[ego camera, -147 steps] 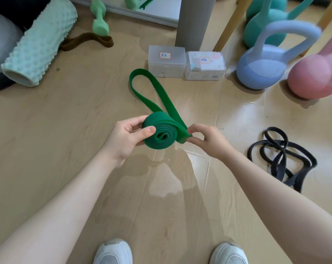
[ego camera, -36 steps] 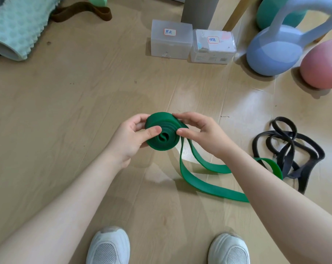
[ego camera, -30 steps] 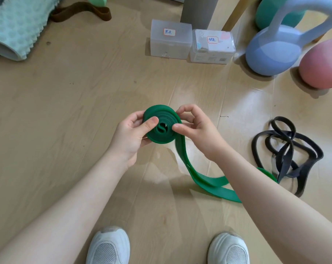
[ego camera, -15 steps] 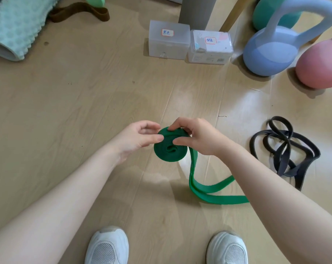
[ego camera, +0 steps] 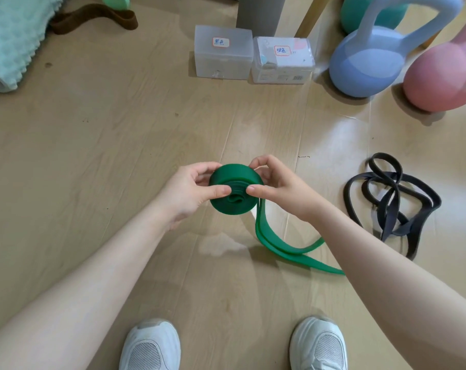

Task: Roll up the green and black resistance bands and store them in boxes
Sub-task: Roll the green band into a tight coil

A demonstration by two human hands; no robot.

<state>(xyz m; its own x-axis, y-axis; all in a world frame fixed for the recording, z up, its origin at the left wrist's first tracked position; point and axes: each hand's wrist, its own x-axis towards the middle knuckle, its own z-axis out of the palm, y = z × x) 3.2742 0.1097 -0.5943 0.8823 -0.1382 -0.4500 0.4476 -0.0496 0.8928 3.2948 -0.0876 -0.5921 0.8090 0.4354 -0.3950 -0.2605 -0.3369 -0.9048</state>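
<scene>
The green resistance band (ego camera: 233, 177) is mostly wound into a thick roll held above the wooden floor. My left hand (ego camera: 191, 190) grips the roll from the left, thumb pressed on its face. My right hand (ego camera: 276, 182) grips it from the right, thumb on the face and fingers over the top. A loose green tail hangs from the roll and trails on the floor under my right forearm. The black resistance band (ego camera: 392, 198) lies in a loose tangle on the floor to the right. Two translucent labelled boxes, one on the left (ego camera: 224, 56) and one on the right (ego camera: 282, 60), stand side by side at the back.
A blue kettlebell (ego camera: 368, 60) and a pink kettlebell (ego camera: 445, 73) stand at the back right. A mint foam roller (ego camera: 10, 41) and a brown band (ego camera: 93, 18) lie at the back left. A grey post (ego camera: 261, 14) rises behind the boxes. My white shoes (ego camera: 150, 345) are at the bottom.
The roll has grown thicker as more band was wound on. The loose tail, once stretched toward the boxes, now trails short to the right under my forearm. Both hands rose slightly.
</scene>
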